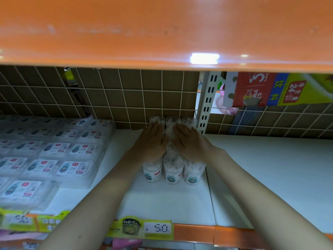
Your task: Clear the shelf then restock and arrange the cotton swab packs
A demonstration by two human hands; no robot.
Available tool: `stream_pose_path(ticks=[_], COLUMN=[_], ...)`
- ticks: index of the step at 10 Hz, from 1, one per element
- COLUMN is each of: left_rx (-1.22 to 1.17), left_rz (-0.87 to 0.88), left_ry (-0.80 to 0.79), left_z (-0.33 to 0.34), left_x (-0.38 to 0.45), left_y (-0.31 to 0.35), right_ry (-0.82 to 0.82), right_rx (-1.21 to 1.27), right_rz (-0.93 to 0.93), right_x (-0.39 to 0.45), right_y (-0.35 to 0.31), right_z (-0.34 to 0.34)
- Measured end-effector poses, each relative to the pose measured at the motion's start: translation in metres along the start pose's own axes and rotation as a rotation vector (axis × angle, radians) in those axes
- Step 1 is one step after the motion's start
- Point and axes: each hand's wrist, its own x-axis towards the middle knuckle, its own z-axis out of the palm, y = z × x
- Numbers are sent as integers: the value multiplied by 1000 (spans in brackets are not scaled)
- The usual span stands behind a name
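**Straightening the tubs: tipping risk in the middle rows**

Risk, judged from the layout: the round tubs (173,170) stand in narrow files running from mid-shelf back to the wire grid (126,98); they look tall for their footprint, with crinkled film tops, so uneven sideways pressure from one palm could tip a tub and knock over its neighbours; pushing too hard toward the back could jam the rear tubs (173,120) against the grid or skew the files; the middle rows are hidden under the hands, so any lean there cannot be checked.

Second risk: a forearm crosses the shelf edge just above the price label (158,228); a careless pull-back could snag it; the flat packs (75,167) to the left lie close to the left forearm and could be nudged out of line.

Hands: left hand (152,141) flat, fingers straight and together, palm down on the tub tops, left side of the group; right hand (189,140) the same, fingers extended, resting on the right side; fingertips of both reach toward the rear tubs; neither hand curls round or pinches anything; whether they press or merely rest, cannot tell.

Location: tubs on the white shelf (162,201), near its right end, beside the slotted upright (207,103); front three fully visible, labels facing out.
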Motion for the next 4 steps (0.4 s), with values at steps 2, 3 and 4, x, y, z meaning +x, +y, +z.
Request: stream_pose_path(ticks=[2, 3, 4], left_rx=[38, -33, -126], left_rz=[-18, -14, -8], left_ry=[73, 122, 190], left_z=[2, -4, -15], left_x=[3, 0, -5], left_y=[0, 5, 7], right_ry=[-175, -103, -15], right_rx=[-47, 21, 29], right_rz=[-50, -44, 61], right_x=[1, 4, -4], right_y=[-11, -11, -13], right_z=[-27, -21, -43])
